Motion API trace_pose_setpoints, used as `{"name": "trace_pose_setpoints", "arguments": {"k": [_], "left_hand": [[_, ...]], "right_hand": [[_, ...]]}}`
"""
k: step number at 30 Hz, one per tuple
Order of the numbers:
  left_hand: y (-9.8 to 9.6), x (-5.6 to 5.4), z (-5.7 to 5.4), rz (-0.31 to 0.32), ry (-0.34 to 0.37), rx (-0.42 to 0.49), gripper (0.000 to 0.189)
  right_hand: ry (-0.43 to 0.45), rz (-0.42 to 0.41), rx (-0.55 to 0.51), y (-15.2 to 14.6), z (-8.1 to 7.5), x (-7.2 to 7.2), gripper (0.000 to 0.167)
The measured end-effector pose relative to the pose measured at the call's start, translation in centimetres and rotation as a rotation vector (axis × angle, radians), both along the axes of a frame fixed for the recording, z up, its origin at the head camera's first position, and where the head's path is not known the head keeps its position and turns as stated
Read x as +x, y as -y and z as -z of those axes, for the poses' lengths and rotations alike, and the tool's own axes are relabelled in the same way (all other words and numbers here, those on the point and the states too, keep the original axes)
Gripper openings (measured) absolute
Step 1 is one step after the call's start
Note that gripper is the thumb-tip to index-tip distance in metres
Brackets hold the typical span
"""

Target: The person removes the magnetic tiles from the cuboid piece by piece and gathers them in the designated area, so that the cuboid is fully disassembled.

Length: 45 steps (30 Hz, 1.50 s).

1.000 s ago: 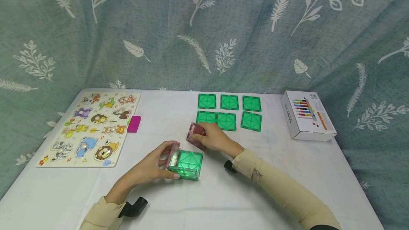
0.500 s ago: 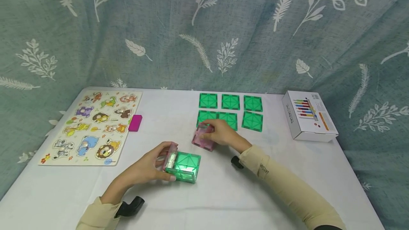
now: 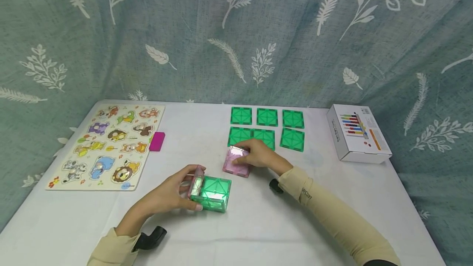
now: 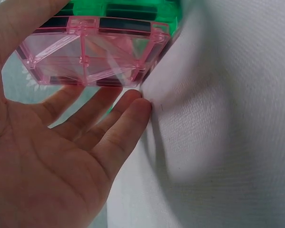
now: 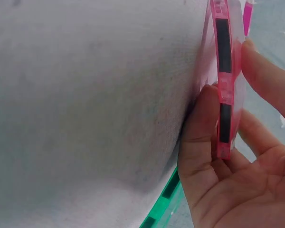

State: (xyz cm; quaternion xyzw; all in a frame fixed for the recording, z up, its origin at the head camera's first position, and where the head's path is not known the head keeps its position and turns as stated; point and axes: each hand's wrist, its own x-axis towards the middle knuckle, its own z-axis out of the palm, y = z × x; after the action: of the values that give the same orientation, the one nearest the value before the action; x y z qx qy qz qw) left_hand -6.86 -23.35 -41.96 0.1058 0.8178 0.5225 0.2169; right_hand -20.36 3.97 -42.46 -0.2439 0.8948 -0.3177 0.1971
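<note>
My left hand [image 3: 171, 192] grips a partly built box of see-through magnetic tiles. A green tile [image 3: 217, 186] forms its base, another green tile [image 3: 212, 204] its front wall, and a pink tile [image 3: 197, 183] its left wall. The thumb is at the front corner, with the fingers by the pink wall; the left wrist view shows that pink wall [image 4: 85, 54] close above the fingertips. My right hand [image 3: 258, 155] pinches a separate pink tile [image 3: 235, 168] by its edges, tilted, just behind the box. Seen edge-on in the right wrist view, this pink tile [image 5: 223, 80] stands between thumb and fingers.
Several flat green tiles [image 3: 292, 138] lie in two rows at the back. An animal peg puzzle board [image 3: 142, 167] is at the left, with a magenta block [image 3: 157, 141] at its edge. A white box [image 3: 360, 156] with an abacus picture sits at the right. A curtain hangs behind.
My right hand has moved slightly right with the pink tile, turning its face into view. The tile box in my left hand has shifted a little left.
</note>
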Motion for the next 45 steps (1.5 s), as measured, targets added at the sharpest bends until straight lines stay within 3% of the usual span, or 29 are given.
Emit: {"name": "trace_pose_setpoints", "arguments": {"k": [9,16,32,45], "left_hand": [[0.0,0.5,-0.2,0.000,0.011,-0.007,0.099],[0.1,0.7,-0.1,0.005,0.003,0.003,0.099],[0.1,1.1,0.0,0.002,-0.013,0.002,0.098],[0.1,1.6,0.0,-0.012,-0.003,0.019,0.099]], "right_hand": [[-0.005,-0.003,0.026,0.0,0.0,0.1,0.063],[-0.013,0.023,0.039,0.1,0.1,0.6,0.054],[-0.139,-0.034,0.021,0.5,0.3,1.1,0.055],[-0.144,-0.038,0.039,0.7,0.4,1.4,0.054]]}}
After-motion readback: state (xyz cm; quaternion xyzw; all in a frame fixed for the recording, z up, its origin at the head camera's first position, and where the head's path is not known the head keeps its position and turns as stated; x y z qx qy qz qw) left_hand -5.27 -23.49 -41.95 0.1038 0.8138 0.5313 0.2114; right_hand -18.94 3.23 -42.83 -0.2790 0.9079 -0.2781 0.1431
